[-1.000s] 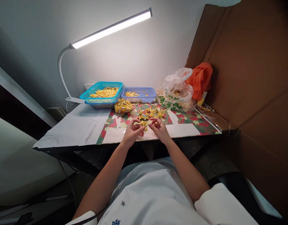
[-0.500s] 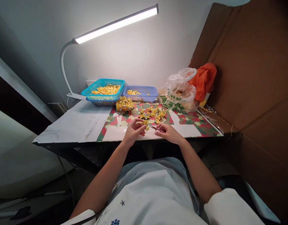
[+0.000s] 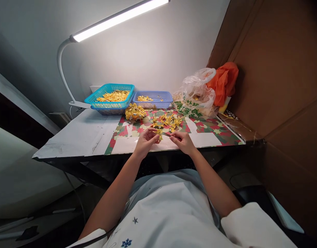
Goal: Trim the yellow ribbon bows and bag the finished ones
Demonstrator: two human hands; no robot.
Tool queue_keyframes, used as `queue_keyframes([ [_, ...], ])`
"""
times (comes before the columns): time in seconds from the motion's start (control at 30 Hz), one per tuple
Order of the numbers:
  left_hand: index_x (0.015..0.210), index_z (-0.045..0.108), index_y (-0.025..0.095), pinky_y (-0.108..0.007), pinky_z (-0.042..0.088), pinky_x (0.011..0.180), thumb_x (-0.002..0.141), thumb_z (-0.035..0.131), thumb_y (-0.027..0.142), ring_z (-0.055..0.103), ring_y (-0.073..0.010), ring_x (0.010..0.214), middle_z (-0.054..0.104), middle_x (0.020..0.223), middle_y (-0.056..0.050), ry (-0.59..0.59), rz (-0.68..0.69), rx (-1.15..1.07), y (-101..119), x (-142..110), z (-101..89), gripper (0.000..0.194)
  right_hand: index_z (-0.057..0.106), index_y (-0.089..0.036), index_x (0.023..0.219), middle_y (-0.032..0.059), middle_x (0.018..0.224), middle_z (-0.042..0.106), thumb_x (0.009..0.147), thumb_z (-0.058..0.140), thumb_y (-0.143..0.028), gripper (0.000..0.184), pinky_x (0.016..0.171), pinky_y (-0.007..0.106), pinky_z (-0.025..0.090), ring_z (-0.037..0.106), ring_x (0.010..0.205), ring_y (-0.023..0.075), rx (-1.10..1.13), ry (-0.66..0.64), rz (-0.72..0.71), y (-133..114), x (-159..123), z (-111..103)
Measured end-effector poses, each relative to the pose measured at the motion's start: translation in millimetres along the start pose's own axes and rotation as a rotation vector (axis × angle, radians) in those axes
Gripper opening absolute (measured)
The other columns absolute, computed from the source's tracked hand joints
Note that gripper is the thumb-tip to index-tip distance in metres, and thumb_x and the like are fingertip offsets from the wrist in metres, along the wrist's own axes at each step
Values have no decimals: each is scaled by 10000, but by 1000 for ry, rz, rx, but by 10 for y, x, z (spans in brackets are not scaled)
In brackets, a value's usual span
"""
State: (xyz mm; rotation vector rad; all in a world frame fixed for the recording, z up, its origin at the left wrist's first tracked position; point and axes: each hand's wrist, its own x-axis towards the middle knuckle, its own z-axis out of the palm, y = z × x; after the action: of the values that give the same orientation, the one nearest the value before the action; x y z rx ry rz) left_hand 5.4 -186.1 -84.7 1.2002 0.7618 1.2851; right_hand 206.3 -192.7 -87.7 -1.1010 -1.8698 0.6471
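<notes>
Near the front edge of the table, my left hand (image 3: pixel 146 140) pinches a yellow flower (image 3: pixel 160 133) between thumb and fingers. My right hand (image 3: pixel 183 141) is closed on a pair of thin metal tweezers (image 3: pixel 166 134), whose tip points left and meets the flower. Just behind my hands lies a loose heap of yellow flowers (image 3: pixel 171 121) with wiry stems. Left of that heap stands a rounded bunch of yellow flowers (image 3: pixel 135 112) with small silvery beads about it.
Along the back are a turquoise basket (image 3: pixel 109 105) of yellow petals, a lilac basket (image 3: pixel 165 103), a white plastic bag (image 3: pixel 196 94) and an orange bag (image 3: pixel 223 84). A lamp (image 3: pixel 119 19) shines overhead. Cardboard (image 3: pixel 274 69) walls the right side.
The tweezers' tip has moved up to the flower, and my right hand has turned slightly with it. My left hand keeps its pinch. The whole view has shifted a little.
</notes>
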Motion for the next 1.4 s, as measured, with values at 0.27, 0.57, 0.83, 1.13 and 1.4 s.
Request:
queue_keyframes([
  [0.27, 861, 545, 184, -210, 498, 590, 617, 872, 404, 588, -91, 619, 614, 673, 43, -47, 17, 8, 10, -14, 12, 463, 686, -160, 879, -35, 579, 477, 860, 567, -451, 316, 562, 240, 308, 410, 546, 109, -70, 16, -40, -9, -21, 16],
  [0.57, 820, 513, 186, -208, 488, 610, 692, 838, 363, 579, -88, 645, 565, 707, 46, -126, 67, 11, 2, -22, -3, 391, 686, -157, 864, -19, 606, 532, 859, 566, -469, 334, 574, 238, 325, 438, 566, 115, -104, 25, -6, -1, -21, 19],
  [0.83, 802, 507, 185, -213, 482, 632, 689, 836, 368, 564, -87, 649, 566, 712, 42, -149, 30, 37, 9, -21, 1, 393, 673, -168, 810, -38, 569, 472, 870, 544, -478, 341, 564, 243, 296, 404, 549, 107, -97, -2, 5, -18, 3, 23],
  [1.13, 773, 497, 182, -222, 480, 631, 661, 849, 379, 565, -88, 629, 578, 682, 44, -135, -19, 47, 10, 9, 4, 418, 630, -184, 750, -36, 586, 489, 877, 532, -469, 327, 576, 236, 299, 429, 573, 109, -131, -30, 52, -22, 51, 43],
  [1.4, 742, 518, 178, -210, 508, 617, 637, 857, 400, 581, -84, 616, 594, 668, 44, -104, -30, 67, 30, 4, 9, 419, 615, -187, 723, -32, 594, 500, 882, 512, -476, 346, 576, 243, 292, 434, 582, 112, -148, -27, 69, -28, 64, 51],
])
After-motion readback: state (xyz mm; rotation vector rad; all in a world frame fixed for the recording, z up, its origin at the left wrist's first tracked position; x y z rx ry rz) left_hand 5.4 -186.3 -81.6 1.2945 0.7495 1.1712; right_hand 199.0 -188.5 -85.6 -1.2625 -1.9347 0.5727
